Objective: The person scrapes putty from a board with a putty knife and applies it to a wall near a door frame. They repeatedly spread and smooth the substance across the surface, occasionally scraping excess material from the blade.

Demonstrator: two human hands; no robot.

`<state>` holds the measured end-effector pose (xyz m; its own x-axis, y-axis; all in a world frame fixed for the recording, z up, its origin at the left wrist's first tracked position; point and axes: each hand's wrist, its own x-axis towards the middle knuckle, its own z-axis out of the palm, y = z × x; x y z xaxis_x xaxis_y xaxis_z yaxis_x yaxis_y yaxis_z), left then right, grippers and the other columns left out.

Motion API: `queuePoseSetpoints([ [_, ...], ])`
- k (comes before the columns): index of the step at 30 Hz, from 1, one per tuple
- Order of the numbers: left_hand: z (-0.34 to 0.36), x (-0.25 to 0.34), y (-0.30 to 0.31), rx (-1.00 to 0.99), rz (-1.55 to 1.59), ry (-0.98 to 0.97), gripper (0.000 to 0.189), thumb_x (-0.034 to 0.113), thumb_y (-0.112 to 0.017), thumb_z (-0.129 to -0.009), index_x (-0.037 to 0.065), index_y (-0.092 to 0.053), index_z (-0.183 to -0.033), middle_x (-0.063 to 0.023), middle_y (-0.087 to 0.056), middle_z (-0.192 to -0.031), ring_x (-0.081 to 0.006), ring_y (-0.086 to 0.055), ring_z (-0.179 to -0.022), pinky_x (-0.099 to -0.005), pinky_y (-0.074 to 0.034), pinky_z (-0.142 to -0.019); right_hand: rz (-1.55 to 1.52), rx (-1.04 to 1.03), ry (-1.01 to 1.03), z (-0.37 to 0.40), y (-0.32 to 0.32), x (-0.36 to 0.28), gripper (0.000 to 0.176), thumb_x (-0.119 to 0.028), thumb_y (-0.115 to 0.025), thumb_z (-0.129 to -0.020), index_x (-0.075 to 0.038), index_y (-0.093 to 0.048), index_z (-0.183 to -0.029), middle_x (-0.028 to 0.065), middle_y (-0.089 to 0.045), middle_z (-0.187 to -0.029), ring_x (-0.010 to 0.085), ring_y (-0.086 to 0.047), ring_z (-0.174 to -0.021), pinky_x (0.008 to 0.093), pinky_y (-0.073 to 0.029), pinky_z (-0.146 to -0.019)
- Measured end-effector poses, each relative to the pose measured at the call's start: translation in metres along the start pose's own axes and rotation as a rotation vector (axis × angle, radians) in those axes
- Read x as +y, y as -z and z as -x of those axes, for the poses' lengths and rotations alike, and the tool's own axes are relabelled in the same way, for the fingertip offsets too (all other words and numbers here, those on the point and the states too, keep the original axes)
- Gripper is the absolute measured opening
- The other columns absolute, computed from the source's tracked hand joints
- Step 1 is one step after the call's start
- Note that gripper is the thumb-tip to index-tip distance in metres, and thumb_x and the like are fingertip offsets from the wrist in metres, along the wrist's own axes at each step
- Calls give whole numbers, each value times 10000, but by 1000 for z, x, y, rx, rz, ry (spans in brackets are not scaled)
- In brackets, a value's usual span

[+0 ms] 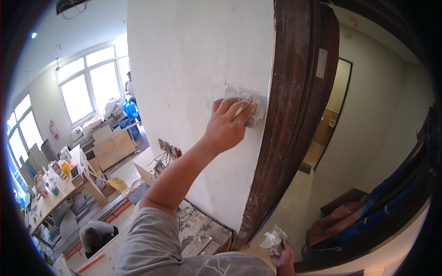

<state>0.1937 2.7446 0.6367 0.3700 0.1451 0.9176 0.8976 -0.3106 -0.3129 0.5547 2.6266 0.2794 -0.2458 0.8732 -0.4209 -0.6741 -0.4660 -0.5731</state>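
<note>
My left hand (230, 122) reaches up to the white wall (193, 55) with its fingers wrapped over a flat metal putty knife (258, 102). The blade lies against the wall, close beside the dark brown wooden door frame (287, 115). White paste is smeared on the fingers and the blade. Low at the right, my right hand (284, 258) grips a second putty knife (275, 237) carrying a lump of white putty; its handle is hidden in the hand.
Wires hang from an electrical box (168, 149) low on the wall. At left are a cluttered worktable (60, 195), stacked boards (115, 149) and a bending person (95, 234). Another person (130, 87) stands by the windows. Dark cloth (354, 218) hangs at right.
</note>
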Motion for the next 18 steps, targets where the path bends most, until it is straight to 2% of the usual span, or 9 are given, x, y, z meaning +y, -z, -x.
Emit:
queuePoseSetpoints([
  [5,44,14,-5,-52,40,6,534,-37,-646,-644,77,-674,-1166,-61,-627,-1194,-254,-572,-1109,-438,-426,-946,31,-32,29,11,-21,-3,277,-312,-494,-970,-122,-601,-1141,38,-679,-972,207,-640,-774,337,-432,-521],
  [8,76,22,-10,-90,52,20,526,-20,-656,-656,83,-676,-1172,-55,-626,-1202,-251,-573,-1111,-448,-429,-946,-28,-127,48,8,-16,-6,308,-232,-512,-965,-17,-575,-1176,124,-656,-1117,311,-656,-1026,483,-523,-896],
  [11,104,36,-12,-151,37,37,405,52,-627,-763,89,-679,-1163,-42,-615,-1190,-235,-554,-1130,-436,-418,-956,44,-156,71,8,-30,-10,326,-236,-506,-968,-15,-567,-1199,134,-653,-1131,324,-653,-1036,494,-513,-918],
  [12,119,37,-18,-134,48,33,504,27,-663,-692,102,-675,-1190,-47,-621,-1203,-243,-566,-1121,-445,-427,-960,53,-142,77,8,-36,-11,333,-236,-503,-968,-10,-565,-1205,141,-651,-1139,331,-650,-1043,502,-509,-928],
  [18,183,66,-16,-249,75,84,476,63,-674,-728,121,-665,-1200,-31,-614,-1217,-221,-566,-1100,-421,-427,-930,18,-183,15,18,-95,-14,378,-234,-492,-970,15,-545,-1250,179,-633,-1199,361,-627,-1104,528,-483,-981],
])
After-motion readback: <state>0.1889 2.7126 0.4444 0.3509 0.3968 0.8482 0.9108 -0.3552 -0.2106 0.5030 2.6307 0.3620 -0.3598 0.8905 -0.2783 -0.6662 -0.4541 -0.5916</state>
